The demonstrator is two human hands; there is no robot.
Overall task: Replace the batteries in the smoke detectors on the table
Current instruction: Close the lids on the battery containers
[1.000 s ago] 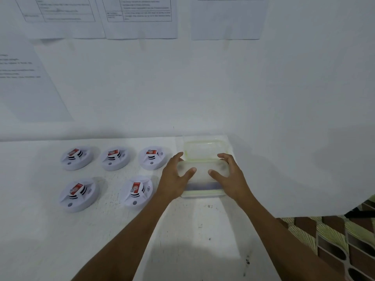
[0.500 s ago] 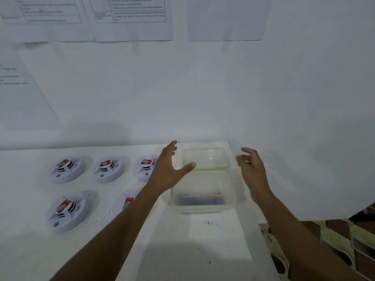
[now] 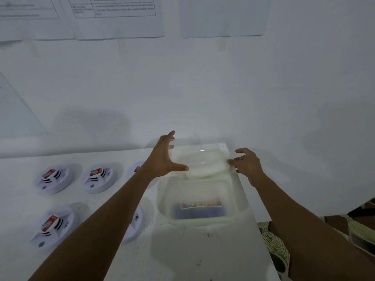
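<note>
Five round white plastic smoke detectors (image 3: 53, 178) (image 3: 98, 177) (image 3: 135, 169) (image 3: 53, 224) (image 3: 135, 222) (two of them partly hidden). One clear rectangular plastic container (image 3: 198, 221), its contents too blurred to count. One clear plastic lid (image 3: 205, 165). Four white printed paper sheets (image 3: 26, 17) (image 3: 117, 17) (image 3: 223, 17) (image 3: 16, 110).

The bare left forearm (image 3: 105, 220) is slanting up and to the right from the bottom edge, and the bare right forearm (image 3: 294, 216) is slanting up and to the left. The left grip (image 3: 164, 159) is spreading wide, its fingers pointing away and its thumb (image 3: 180, 167) sticking out toward the other side. The right grip (image 3: 248, 165) is hanging near it, with fingers (image 3: 233, 160) loosely curling leftward and gripping nothing that can be made out.
</note>
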